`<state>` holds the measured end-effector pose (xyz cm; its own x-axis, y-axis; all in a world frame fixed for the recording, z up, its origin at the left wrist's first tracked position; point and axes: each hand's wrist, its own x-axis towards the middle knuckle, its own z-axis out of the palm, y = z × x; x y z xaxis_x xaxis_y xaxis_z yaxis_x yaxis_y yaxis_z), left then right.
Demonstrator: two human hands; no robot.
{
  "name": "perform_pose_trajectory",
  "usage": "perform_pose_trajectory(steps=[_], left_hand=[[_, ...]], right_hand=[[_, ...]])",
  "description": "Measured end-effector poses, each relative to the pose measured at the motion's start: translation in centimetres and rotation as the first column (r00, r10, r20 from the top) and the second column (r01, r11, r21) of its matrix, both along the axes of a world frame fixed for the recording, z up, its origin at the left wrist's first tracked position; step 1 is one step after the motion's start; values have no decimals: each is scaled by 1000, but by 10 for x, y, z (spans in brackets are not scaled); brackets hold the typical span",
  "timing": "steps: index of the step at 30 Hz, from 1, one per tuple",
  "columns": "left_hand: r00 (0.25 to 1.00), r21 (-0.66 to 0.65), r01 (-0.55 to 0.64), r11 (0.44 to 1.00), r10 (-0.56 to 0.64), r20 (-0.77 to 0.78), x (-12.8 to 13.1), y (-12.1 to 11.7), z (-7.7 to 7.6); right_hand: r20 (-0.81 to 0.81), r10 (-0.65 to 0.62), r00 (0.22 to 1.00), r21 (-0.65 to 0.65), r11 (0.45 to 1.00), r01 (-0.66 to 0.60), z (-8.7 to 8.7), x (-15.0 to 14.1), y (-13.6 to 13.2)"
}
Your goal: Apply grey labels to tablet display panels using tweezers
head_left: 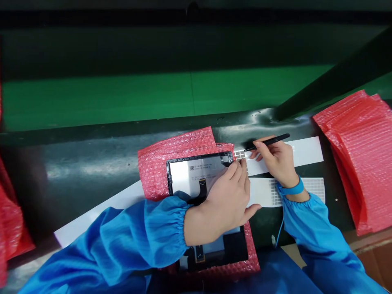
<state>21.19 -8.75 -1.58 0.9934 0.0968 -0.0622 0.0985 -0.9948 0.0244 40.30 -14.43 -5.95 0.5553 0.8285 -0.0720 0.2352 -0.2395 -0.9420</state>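
Note:
My left hand (pixel 228 192) lies flat with its thumb spread, over the right edge of a tablet display panel (pixel 183 171). Its fingertips reach a white strip (pixel 306 151) with small grid-like labels (pixel 239 155) near the panel's upper corner. In my right hand (pixel 280 161) is a slim black pen-like tool (pixel 275 139), its thin tip close to those labels. The panel's silver back has printed text and a dark flex cable (pixel 202 188). Under it is red bubble wrap (pixel 153 173). My left forearm hides the panel's middle.
A second strip with a grid of small stickers (pixel 315 185) passes beneath my right wrist, which wears a blue band (pixel 292 189). Red bubble bags (pixel 361 163) are stacked at right; more red wrap (pixel 12 220) lies at far left. A dark post (pixel 306 96) stands behind.

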Motion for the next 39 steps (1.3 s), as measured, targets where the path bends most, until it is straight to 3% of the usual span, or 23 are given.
perform_pose_trajectory(steps=[11,17,20,24,27,30,39], left_hand=[[999,-22,-6,1000,5,-37,0,-1,3],[1000,-11,-8,1000,8,7,-1,0,3],[991,-43,19,999,-13,132,-18,-8,11],[966,-194,90,977,-38,254,-55,-28,30],[978,-279,-34,960,90,189,-75,-36,36],[965,-270,-146,952,197,172,-80,-37,31],[958,-277,-202,939,249,143,-76,-43,22]], right_hand=[[-52,-45,998,30,998,47,-2,-4,3],[-116,-130,985,80,987,140,14,-9,7],[-197,-156,968,108,978,180,23,-15,-1],[-303,-140,943,114,977,182,28,-32,-18],[-318,-127,940,65,986,156,28,-47,-27],[-351,-103,931,19,993,117,26,-58,-33],[-396,-110,912,-31,994,107,24,-76,-43]])
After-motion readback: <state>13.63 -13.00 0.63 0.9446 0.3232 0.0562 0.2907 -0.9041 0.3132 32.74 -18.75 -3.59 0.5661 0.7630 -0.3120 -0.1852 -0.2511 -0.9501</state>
